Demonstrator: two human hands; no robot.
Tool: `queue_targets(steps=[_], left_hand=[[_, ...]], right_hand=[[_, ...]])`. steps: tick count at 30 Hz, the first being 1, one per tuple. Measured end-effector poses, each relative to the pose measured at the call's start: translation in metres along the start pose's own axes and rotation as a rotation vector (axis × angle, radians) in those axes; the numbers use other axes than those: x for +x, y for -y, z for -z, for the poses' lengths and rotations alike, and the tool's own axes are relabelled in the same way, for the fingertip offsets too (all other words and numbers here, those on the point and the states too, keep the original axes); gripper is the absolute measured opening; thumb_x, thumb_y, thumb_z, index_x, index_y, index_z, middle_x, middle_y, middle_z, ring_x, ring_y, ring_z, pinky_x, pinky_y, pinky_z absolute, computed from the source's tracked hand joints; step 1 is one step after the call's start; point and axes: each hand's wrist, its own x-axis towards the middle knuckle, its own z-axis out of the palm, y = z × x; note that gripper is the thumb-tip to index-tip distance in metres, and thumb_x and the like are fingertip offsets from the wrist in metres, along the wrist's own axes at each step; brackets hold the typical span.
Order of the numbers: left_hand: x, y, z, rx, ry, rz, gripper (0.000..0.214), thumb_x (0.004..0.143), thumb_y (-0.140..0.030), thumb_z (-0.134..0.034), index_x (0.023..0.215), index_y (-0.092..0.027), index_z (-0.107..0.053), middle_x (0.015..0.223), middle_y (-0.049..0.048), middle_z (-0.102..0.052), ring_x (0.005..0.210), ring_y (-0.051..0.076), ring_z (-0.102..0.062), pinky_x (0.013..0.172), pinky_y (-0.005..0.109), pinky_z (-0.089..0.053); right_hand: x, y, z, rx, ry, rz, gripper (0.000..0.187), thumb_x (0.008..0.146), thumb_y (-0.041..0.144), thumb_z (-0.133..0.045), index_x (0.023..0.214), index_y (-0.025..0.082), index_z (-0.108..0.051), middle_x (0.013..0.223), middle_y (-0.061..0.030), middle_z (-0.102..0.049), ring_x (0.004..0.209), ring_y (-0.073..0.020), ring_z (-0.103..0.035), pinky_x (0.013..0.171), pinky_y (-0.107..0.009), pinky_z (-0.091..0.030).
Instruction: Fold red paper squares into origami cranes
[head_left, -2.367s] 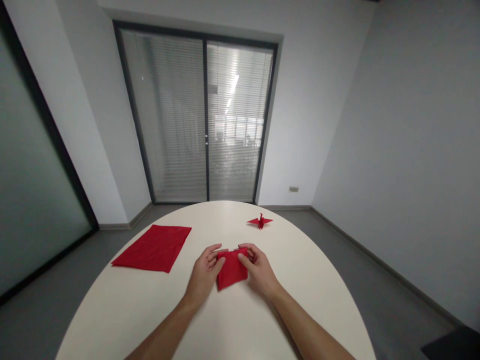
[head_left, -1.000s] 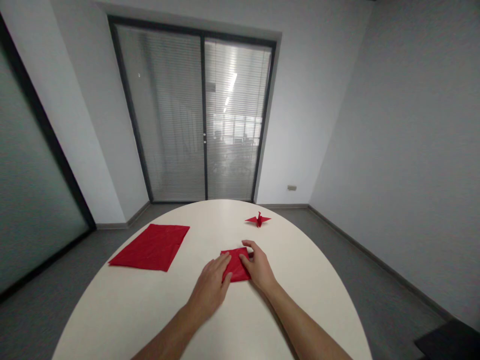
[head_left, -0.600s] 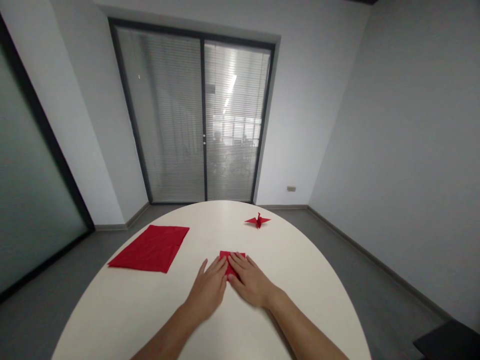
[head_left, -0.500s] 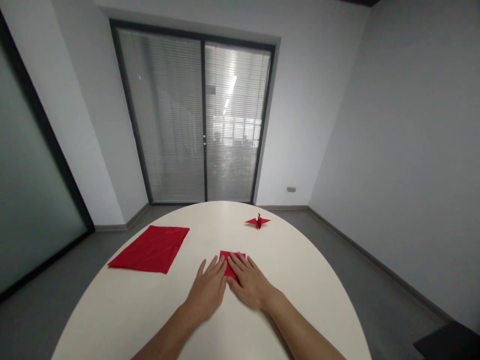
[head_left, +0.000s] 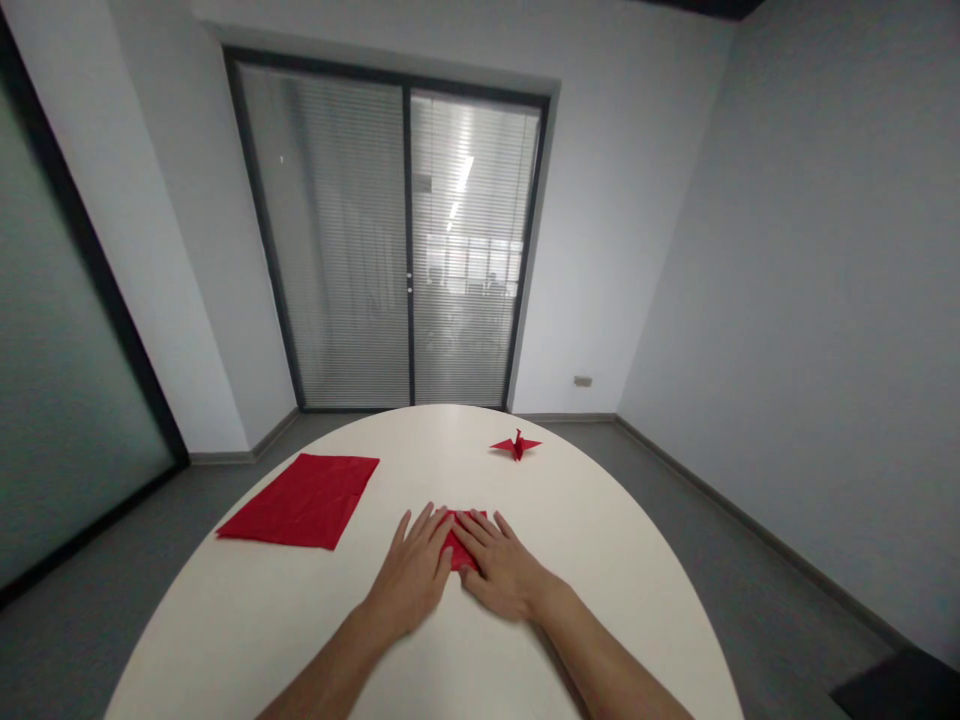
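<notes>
Head view: both hands lie palm down and flattened over a small red piece (head_left: 457,552), near the middle of the pale round surface (head_left: 450,665). The left hand (head_left: 412,570) comes in from the lower left, its fingers fanned forward; the tips of the fingers nearest the piece overlap its left side, while the outer ones reach past its edge. Its thumb points forward beside the piece's near left part. The right hand (head_left: 501,568) slants in from the lower right, covering the right side of the piece, with fingers extended forward and to the left and the thumb by the near edge. Neither hand is clenched or grasping; both are spread open on top. Their index fingertips almost meet, and a strip of red shows between the hands. Both forearms angle inward from the bottom of the view. A larger red sheet (head_left: 306,502) lies flat to the left, apart from the hands, and a red folded bird (head_left: 517,447) stands beyond the right hand.
</notes>
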Motion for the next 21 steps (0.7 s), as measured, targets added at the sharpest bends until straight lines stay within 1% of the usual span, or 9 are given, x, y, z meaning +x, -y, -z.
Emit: queue_targets(steps=[2,5,8,11,14,16,21], left_hand=[[0.0014,0.0010,-0.0021,0.002,0.043,0.009,0.053,0.100,-0.028,-0.028,0.150,-0.014,-0.039,0.158,0.0084,-0.037,0.148,0.027,-0.028,0.121,0.055,-0.020],[0.0019,0.0004,-0.0027,0.005,0.082,0.042,0.057,0.097,-0.028,-0.033,0.152,-0.013,-0.037,0.159,0.0084,-0.033,0.149,0.028,-0.025,0.122,0.056,-0.018],[0.0023,-0.0007,-0.0013,0.004,0.083,0.078,0.059,0.094,-0.028,-0.038,0.152,-0.015,-0.038,0.160,0.0072,-0.033,0.150,0.029,-0.023,0.122,0.055,-0.016],[0.0029,-0.0010,-0.0004,0.011,0.078,0.100,0.059,0.092,-0.029,-0.040,0.151,-0.017,-0.040,0.160,0.0065,-0.033,0.150,0.029,-0.023,0.122,0.055,-0.015],[0.0031,-0.0004,-0.0013,0.022,0.085,0.092,0.059,0.093,-0.029,-0.040,0.150,-0.016,-0.040,0.160,0.0068,-0.033,0.150,0.029,-0.024,0.122,0.054,-0.015],[0.0028,0.0005,-0.0032,0.030,0.081,0.082,0.058,0.094,-0.029,-0.039,0.150,-0.016,-0.040,0.160,0.0071,-0.033,0.149,0.029,-0.024,0.122,0.055,-0.016],[0.0026,0.0043,-0.0096,0.036,0.045,0.062,0.053,0.099,-0.025,-0.028,0.151,-0.021,-0.040,0.160,0.0046,-0.034,0.149,0.029,-0.025,0.120,0.057,-0.020]], right_hand=[[-0.0007,0.0006,0.0008,0.001,0.013,0.001,0.071,0.095,0.041,-0.039,0.159,0.021,-0.018,0.164,-0.0070,-0.017,0.152,-0.0267,-0.010,0.123,-0.052,-0.003],[-0.0017,0.0023,0.0013,0.000,0.020,-0.027,0.071,0.097,0.049,-0.035,0.159,0.019,-0.017,0.165,-0.0082,-0.015,0.153,-0.0272,-0.008,0.123,-0.052,-0.003],[-0.0024,0.0032,0.0009,-0.002,0.021,-0.054,0.076,0.097,0.058,-0.032,0.159,0.018,-0.016,0.164,-0.0099,-0.014,0.153,-0.0277,-0.008,0.123,-0.052,-0.002],[-0.0020,0.0037,-0.0013,-0.011,0.011,-0.086,0.077,0.096,0.060,-0.033,0.159,0.019,-0.016,0.165,-0.0111,-0.012,0.153,-0.0285,-0.006,0.122,-0.052,-0.002],[-0.0008,0.0047,-0.0040,-0.029,0.000,-0.129,0.078,0.095,0.062,-0.037,0.158,0.021,-0.019,0.165,-0.0128,-0.008,0.152,-0.0305,-0.004,0.122,-0.053,-0.002],[-0.0002,0.0056,-0.0049,-0.038,-0.002,-0.141,0.077,0.094,0.061,-0.038,0.158,0.022,-0.020,0.165,-0.0135,-0.009,0.152,-0.0309,-0.004,0.121,-0.054,0.000],[-0.0010,0.0071,-0.0038,-0.049,-0.010,-0.139,0.077,0.095,0.060,-0.039,0.158,0.022,-0.020,0.164,-0.0140,-0.010,0.152,-0.0306,-0.006,0.121,-0.054,0.001]])
